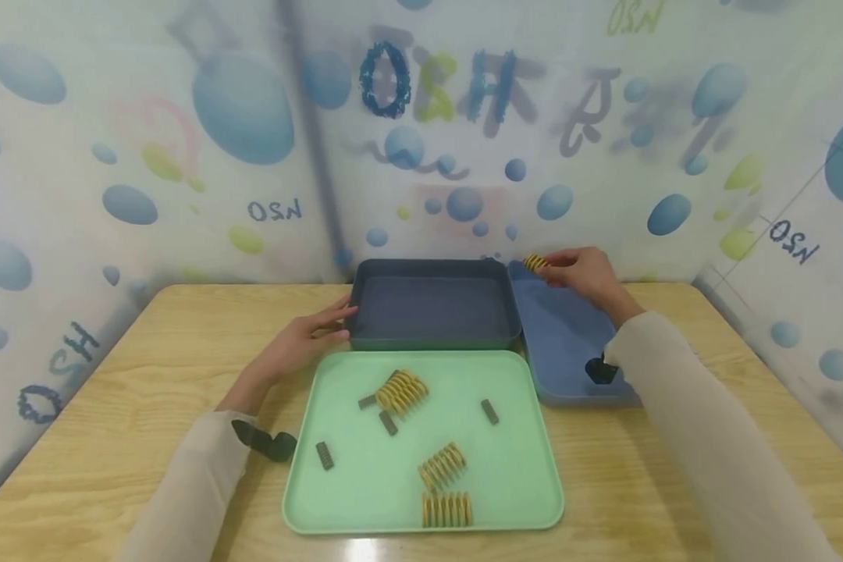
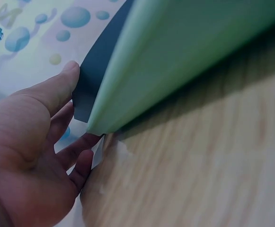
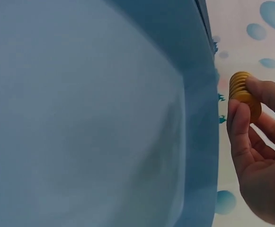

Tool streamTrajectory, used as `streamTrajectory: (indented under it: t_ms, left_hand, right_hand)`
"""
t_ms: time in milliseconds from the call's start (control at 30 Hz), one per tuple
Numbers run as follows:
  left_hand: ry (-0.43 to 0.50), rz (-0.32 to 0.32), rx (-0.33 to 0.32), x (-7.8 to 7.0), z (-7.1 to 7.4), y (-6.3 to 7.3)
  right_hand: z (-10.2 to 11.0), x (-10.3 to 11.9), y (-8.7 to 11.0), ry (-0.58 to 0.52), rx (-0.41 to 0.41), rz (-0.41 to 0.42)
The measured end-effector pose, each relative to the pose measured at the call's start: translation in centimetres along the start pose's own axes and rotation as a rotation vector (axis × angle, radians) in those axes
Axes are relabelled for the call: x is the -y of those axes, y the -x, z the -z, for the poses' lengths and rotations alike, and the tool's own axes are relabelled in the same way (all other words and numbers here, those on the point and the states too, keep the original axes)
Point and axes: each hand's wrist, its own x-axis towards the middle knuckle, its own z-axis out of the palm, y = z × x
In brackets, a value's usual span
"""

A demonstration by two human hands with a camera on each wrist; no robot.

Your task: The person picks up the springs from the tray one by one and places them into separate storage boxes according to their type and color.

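My right hand [image 1: 581, 273] pinches a yellow coil spring [image 1: 535, 262] between thumb and fingers, over the far end of the blue tray [image 1: 562, 343]. In the right wrist view the spring [image 3: 241, 90] stands upright in the fingertips, beyond the tray's edge. My left hand [image 1: 300, 340] is at the left side of the dark grey-blue tray [image 1: 432, 343], its fingers extended against the wall. The left wrist view shows the thumb of that hand [image 2: 38, 137] at the dark tray's corner, with other fingers lower down.
A light green tray [image 1: 365, 492] lies nearest me, holding several yellow springs [image 1: 446, 510] and several small dark springs [image 1: 489, 411]. All the trays stand on a wooden table [image 1: 147, 375]. A patterned curtain [image 1: 253, 187] hangs right behind them.
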Motion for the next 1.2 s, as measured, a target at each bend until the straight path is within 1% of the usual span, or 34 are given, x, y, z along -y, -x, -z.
streamTrajectory:
  t_ms: [167,333,400,433,500,567,633,667,733,833,967,1100,1200]
  left_hand:
    - [0.016,0.013,0.008,0.0,0.1,0.1]
    - [0.019,0.024,0.015,-0.1,0.1,0.1]
    - [0.029,0.029,0.022,-1.1,0.2,0.2]
    - [0.028,0.026,0.021,-1.2,0.2,0.3]
    - [0.030,0.028,0.026,-2.1,0.3,0.4]
    - [0.024,0.022,0.027,-2.1,0.3,0.5]
    - [0.006,0.015,0.025,-1.2,0.2,0.4]
    - [0.005,0.018,0.028,-1.1,0.2,0.3]
    - [-0.008,0.016,0.026,-0.3,0.2,0.2]
    - [-0.019,0.021,0.023,-0.3,0.1,0.2]
    - [-0.001,0.027,0.022,-1.1,0.0,0.4]
    - [0.018,0.029,0.030,-2.8,0.1,0.8]
    - [0.007,0.031,0.035,-3.8,0.3,0.9]
  right_hand:
    - [-0.2,-0.6,-0.3,0.009,0.026,0.011]
    - [-0.4,-1.5,-0.7,0.052,0.046,-0.002]
    - [-0.4,-1.9,-0.9,0.066,0.062,-0.006]
    - [-0.4,-2.0,-0.9,0.069,0.074,-0.004]
    - [-0.4,-2.2,-1.0,0.067,0.093,-0.005]
    - [-0.4,-2.3,-1.0,0.062,0.111,-0.001]
    - [-0.4,-2.5,-1.1,0.068,0.125,0.004]
    - [-0.4,-2.6,-1.1,0.079,0.127,0.006]
    - [-0.4,-2.9,-1.2,0.103,0.127,0.015]
    - [-0.5,-3.2,-1.4,0.145,0.120,0.029]
    - [-0.7,-3.6,-1.5,0.158,0.131,0.036]
    - [-0.9,-3.9,-1.6,0.138,0.152,0.036]
    - [-1.0,-4.0,-1.7,0.130,0.153,0.040]
